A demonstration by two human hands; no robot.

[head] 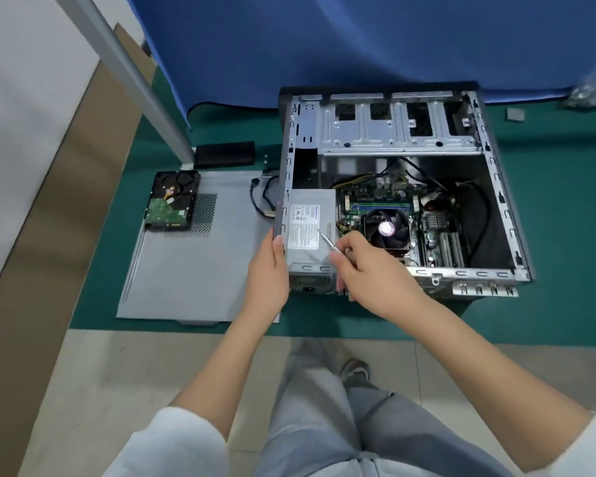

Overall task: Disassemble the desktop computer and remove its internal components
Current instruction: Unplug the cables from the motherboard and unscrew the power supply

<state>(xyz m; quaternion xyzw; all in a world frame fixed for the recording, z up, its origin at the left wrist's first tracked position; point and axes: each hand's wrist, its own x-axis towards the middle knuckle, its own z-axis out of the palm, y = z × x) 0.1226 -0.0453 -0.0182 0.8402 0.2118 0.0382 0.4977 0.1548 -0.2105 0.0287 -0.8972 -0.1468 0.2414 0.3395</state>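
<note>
Your left hand (269, 270) flat against the power supply (310, 228) at the case's (503, 201) near-left corner, your right hand (369, 266) pinching a screwdriver (329, 243) over it

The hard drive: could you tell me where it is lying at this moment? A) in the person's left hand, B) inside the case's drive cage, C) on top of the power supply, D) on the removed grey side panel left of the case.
D: the hard drive lies circuit board up on the side panel, outside the computer case.
</note>
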